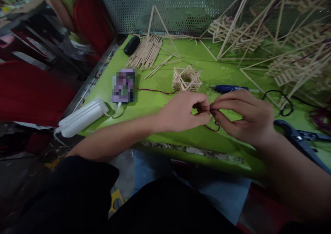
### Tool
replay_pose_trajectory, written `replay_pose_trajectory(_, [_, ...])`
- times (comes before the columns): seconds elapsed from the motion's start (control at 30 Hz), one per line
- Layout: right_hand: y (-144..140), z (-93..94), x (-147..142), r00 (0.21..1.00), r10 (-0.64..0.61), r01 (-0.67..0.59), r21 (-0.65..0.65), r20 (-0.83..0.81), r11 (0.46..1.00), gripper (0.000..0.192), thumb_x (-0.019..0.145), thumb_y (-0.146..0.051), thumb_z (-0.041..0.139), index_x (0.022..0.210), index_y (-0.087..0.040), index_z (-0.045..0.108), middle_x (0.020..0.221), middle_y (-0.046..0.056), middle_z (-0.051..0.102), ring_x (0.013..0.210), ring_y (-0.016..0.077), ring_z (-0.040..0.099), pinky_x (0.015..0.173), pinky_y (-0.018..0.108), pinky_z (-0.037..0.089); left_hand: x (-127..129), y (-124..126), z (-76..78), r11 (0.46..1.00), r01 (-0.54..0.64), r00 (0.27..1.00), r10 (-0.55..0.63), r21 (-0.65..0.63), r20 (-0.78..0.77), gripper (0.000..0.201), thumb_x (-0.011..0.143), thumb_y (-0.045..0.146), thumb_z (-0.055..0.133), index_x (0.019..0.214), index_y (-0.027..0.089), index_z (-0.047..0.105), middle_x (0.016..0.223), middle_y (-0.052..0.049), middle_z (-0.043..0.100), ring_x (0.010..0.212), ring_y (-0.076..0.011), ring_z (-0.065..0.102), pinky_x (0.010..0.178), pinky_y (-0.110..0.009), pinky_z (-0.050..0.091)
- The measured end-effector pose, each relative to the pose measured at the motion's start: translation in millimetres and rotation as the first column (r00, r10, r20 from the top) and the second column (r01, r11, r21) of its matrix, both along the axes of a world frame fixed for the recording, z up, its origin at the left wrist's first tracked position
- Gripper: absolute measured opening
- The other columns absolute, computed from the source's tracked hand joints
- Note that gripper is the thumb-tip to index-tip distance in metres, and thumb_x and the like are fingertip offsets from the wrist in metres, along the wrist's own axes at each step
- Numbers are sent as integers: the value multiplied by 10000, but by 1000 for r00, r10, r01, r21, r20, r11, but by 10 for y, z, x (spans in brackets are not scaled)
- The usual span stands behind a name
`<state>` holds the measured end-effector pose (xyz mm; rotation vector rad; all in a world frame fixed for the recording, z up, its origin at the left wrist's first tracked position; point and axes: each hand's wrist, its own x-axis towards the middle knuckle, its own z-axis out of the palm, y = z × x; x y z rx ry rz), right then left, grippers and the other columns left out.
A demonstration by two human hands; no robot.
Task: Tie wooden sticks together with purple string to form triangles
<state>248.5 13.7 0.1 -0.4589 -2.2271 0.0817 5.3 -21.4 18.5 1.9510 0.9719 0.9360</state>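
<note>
Both my hands meet above the front of the green table, fingertips nearly touching. My left hand (184, 110) pinches a thin dark red string (214, 128), and my right hand (241, 115) pinches it from the other side. A loop of the string hangs below my fingers, and another stretch runs left across the table. Just beyond my left hand sits a star-shaped stack of wooden sticks (186, 79) with an open middle. Behind my right hand lies a blue glue gun (230, 88), partly covered by the fingers.
Loose sticks (146, 53) lie at the back beside a black case (131, 46). A blurred-out phone (124, 85) is cabled to a white power bank (81, 118). Stick frames (235, 34) stand at the back right; dark pliers (297, 137) lie at the right. Another person's arm (60, 8) shows at upper left.
</note>
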Motion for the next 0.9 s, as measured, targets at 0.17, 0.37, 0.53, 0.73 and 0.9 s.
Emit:
replay_pose_trajectory(0.17, [-6, -14, 25, 1000, -5, 5, -11, 3, 1000, 275, 932, -109, 848, 1143, -276, 787, 1021, 54, 837, 886, 253, 817, 771, 399, 611, -9, 9, 9, 1000, 2, 1000, -2, -9, -1, 43, 888, 202, 700, 865, 194, 736, 886, -31, 814, 837, -175, 725, 796, -330, 542])
replay_pose_trajectory(0.37, [17, -48, 40, 1000, 14, -15, -48, -24, 999, 271, 906, -115, 863, 1121, -273, 816, 1022, 50, 839, 875, 243, 813, 782, 389, 631, -14, 36, -14, 1000, 5, 1000, -5, -30, 19, 44, 876, 215, 703, 859, 187, 733, 861, -34, 794, 807, -169, 701, 758, -328, 528])
replay_pose_trajectory(0.53, [-16, -18, -6, 997, 0, -13, -166, -79, 986, 223, 922, -140, 854, 1087, -287, 823, 983, 38, 839, 859, 228, 813, 778, 370, 651, -22, 84, -27, 994, 45, 996, -37, -96, 81, 64, 881, 195, 715, 819, 187, 700, 806, -25, 741, 752, -142, 655, 720, -301, 520])
replay_pose_trajectory(0.73, [-55, 48, -37, 994, -20, -13, -296, -109, 955, 138, 992, -201, 807, 1057, -320, 838, 939, 22, 842, 842, 238, 806, 751, 389, 648, -11, 119, -28, 984, 51, 987, -24, -170, 160, 118, 886, 221, 737, 796, 190, 668, 757, -11, 681, 695, -120, 596, 660, -283, 471])
replay_pose_trajectory(0.9, [-58, 46, -35, 988, -33, -21, -337, -152, 941, 97, 1007, -239, 812, 1043, -322, 846, 944, 30, 844, 844, 239, 798, 773, 407, 652, -10, 135, -63, 979, 15, 986, 20, -206, 168, 107, 913, 229, 743, 832, 200, 680, 764, -19, 684, 689, -132, 596, 636, -299, 444])
